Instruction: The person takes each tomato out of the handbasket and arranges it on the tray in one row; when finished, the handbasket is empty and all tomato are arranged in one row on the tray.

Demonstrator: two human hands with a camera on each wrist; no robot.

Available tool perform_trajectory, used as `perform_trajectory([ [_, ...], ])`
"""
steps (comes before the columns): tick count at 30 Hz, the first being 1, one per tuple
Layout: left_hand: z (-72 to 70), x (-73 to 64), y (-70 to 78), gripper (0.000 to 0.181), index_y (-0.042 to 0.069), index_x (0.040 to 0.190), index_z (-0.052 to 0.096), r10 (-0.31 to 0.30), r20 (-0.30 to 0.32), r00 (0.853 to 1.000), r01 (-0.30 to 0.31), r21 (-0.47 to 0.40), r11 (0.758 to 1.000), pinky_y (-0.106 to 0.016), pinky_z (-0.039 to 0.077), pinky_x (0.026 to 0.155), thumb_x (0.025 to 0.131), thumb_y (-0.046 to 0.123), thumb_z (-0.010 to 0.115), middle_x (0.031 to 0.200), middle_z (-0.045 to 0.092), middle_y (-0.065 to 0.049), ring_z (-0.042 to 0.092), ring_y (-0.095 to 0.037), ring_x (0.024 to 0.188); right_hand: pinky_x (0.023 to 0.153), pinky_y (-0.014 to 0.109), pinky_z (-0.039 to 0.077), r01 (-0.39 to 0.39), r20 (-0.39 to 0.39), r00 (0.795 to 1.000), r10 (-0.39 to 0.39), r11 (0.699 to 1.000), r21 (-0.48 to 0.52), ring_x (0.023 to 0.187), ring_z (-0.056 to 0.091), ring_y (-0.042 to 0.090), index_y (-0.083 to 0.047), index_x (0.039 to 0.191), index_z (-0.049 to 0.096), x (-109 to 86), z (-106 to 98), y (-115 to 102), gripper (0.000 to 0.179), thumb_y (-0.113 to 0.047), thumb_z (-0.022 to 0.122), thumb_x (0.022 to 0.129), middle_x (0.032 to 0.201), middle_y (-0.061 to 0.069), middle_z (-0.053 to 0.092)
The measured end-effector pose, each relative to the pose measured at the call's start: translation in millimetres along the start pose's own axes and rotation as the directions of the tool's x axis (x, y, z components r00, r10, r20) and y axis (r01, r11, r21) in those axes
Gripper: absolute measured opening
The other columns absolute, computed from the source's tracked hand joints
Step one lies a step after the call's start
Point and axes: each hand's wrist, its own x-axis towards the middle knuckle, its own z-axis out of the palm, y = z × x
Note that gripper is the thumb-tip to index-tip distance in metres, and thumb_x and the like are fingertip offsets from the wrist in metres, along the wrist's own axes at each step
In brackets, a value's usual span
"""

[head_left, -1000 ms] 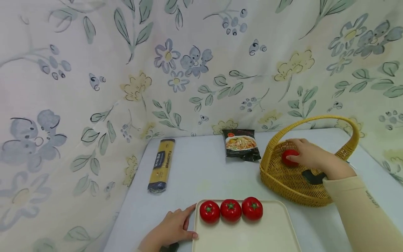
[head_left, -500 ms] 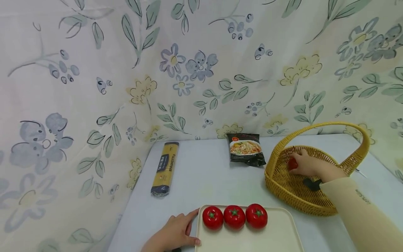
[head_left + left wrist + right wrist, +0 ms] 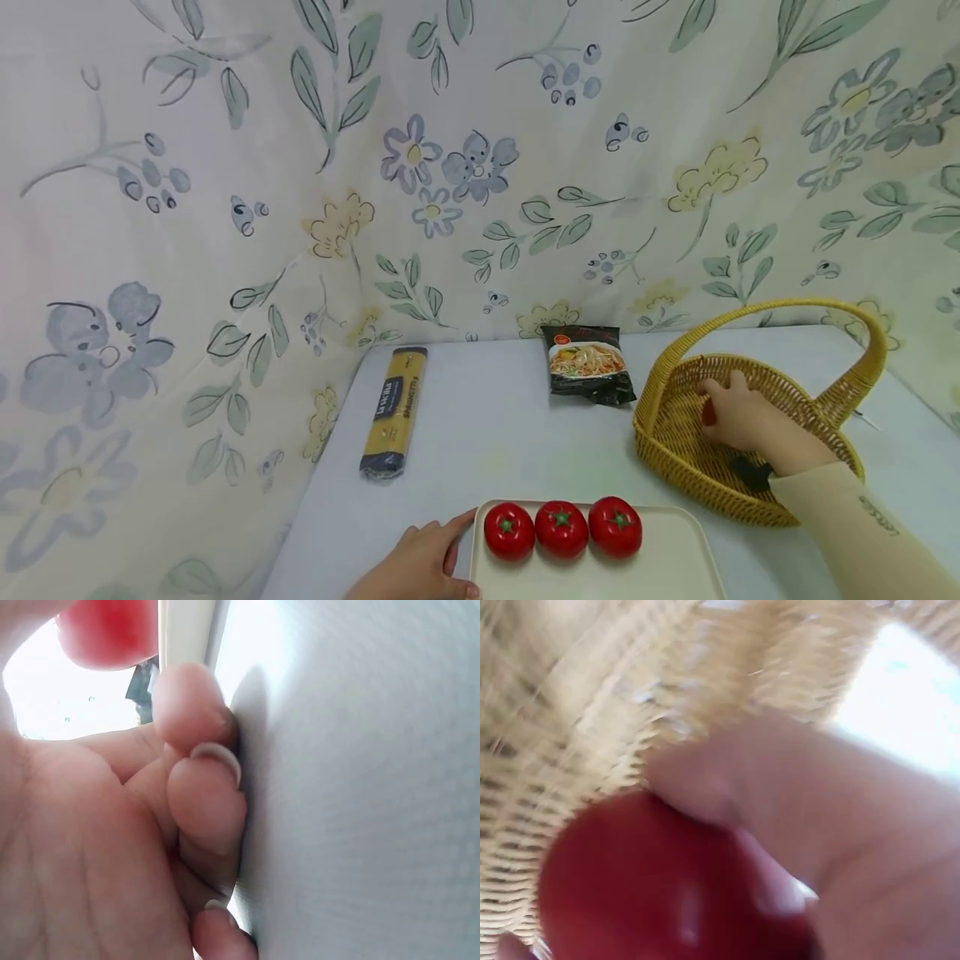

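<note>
My right hand (image 3: 738, 417) is inside the wicker basket (image 3: 716, 496), gripping a red tomato (image 3: 708, 413). In the right wrist view, the thumb presses on the side of this glossy tomato (image 3: 652, 885), against the woven wall. My left hand (image 3: 423, 560) rests at the tray's left side, index finger at the far corner and thumb at the rim. In the left wrist view, its other fingertips (image 3: 206, 802) bend down to the table. On the cream tray (image 3: 675, 554), three red tomatoes (image 3: 562, 530) with green stem stars sit in a row along the far edge.
A yellow spaghetti pack (image 3: 395, 412) lies at the table's left. A black noodle packet (image 3: 588, 364) lies at the back, left of the basket. The basket's tall handle (image 3: 765, 307) arches over my right hand. A flowered cloth (image 3: 450, 275) hangs behind the table.
The head view has shifted, so everything sits a little lower. My right hand has closed round the tomato, now mostly hidden behind the fingers. My left hand keeps its place at the tray.
</note>
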Motion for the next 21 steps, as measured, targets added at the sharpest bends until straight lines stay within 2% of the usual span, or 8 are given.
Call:
perform_trajectory([
  [3,1.2,-0.8,1.5,0.087,0.024,0.154,0.051,-0.019,0.010,1.000,0.019,-0.011,1.000,-0.040,0.033,0.068,0.079,0.039,0.091,0.081,0.053,0.001,0.045,-0.019,0.077,0.056,0.047,0.054,-0.012,-0.107,0.994,0.012,1.000,-0.004,0.072,0.061,0.041,0.017,0.133,0.044,-14.5,-4,-11,0.066,-0.015,0.080,0.089,0.109,0.045,0.038],
  [7,0.2,-0.4,3.8,0.088,0.024,0.155,0.050,-0.031,0.016,0.999,0.031,-0.013,0.999,-0.042,0.034,0.069,0.079,0.039,0.091,0.083,0.053,0.000,0.045,-0.021,0.079,0.058,0.050,0.055,-0.013,-0.181,0.983,0.010,1.000,-0.015,0.073,0.064,0.039,0.013,0.127,0.045,-30.6,-11,-24,0.065,-0.024,0.083,0.088,0.098,0.034,0.056],
  [11,-0.4,0.1,3.6,0.090,0.024,0.156,0.049,-0.023,0.014,1.000,0.023,0.002,1.000,-0.058,0.040,0.091,0.078,0.040,0.091,0.086,0.053,0.000,0.047,-0.021,0.084,0.058,0.045,0.055,-0.010,-0.221,0.975,0.014,1.000,0.020,0.072,0.065,0.032,0.009,0.122,0.044,-44.6,-15,-36,0.067,-0.032,0.085,0.087,0.090,0.022,0.064],
  [13,-1.2,1.1,2.9,0.091,0.022,0.156,0.049,0.003,0.005,1.000,-0.003,0.018,1.000,-0.069,0.031,0.107,0.078,0.041,0.091,0.085,0.054,0.001,0.048,-0.019,0.084,0.058,0.044,0.056,-0.014,-0.228,0.973,0.027,0.998,0.060,0.076,0.066,0.034,0.009,0.126,0.043,-51.3,-16,-42,0.071,-0.037,0.084,0.089,0.098,0.026,0.063],
  [14,-1.6,1.4,2.6,0.091,0.021,0.156,0.049,0.017,0.001,1.000,-0.017,0.025,1.000,-0.074,0.024,0.111,0.078,0.042,0.091,0.084,0.054,0.002,0.048,-0.018,0.084,0.059,0.045,0.058,-0.012,-0.230,0.973,0.032,0.996,0.085,0.080,0.067,0.037,0.009,0.129,0.043,-54.6,-17,-44,0.072,-0.038,0.082,0.091,0.105,0.029,0.061],
  [15,-1.9,1.8,2.3,0.091,0.020,0.156,0.049,0.031,-0.004,1.000,-0.030,0.037,0.999,-0.073,0.024,0.111,0.078,0.043,0.091,0.083,0.054,0.003,0.048,-0.017,0.082,0.060,0.047,0.059,-0.007,-0.231,0.972,0.032,0.994,0.107,0.085,0.066,0.040,0.010,0.132,0.043,-58.0,-17,-46,0.073,-0.038,0.080,0.093,0.111,0.031,0.058],
  [18,-2.8,1.5,2.4,0.091,0.021,0.156,0.050,0.051,-0.009,0.999,-0.050,0.057,0.997,-0.055,0.042,0.096,0.079,0.045,0.091,0.081,0.051,0.004,0.045,-0.017,0.079,0.065,0.052,0.060,0.019,-0.231,0.973,0.022,0.985,0.171,0.097,0.063,0.048,0.010,0.138,0.043,-69.3,-14,-52,0.066,-0.033,0.074,0.099,0.123,0.034,0.048],
  [21,-2.7,0.4,2.8,0.091,0.023,0.156,0.050,0.048,-0.008,0.999,-0.048,0.076,0.996,-0.042,0.034,0.072,0.078,0.047,0.090,0.081,0.050,0.004,0.042,-0.018,0.079,0.070,0.057,0.059,0.036,-0.230,0.973,0.017,0.974,0.225,0.102,0.060,0.052,0.011,0.137,0.043,-82.6,-9,-58,0.056,-0.022,0.070,0.101,0.125,0.032,0.043],
])
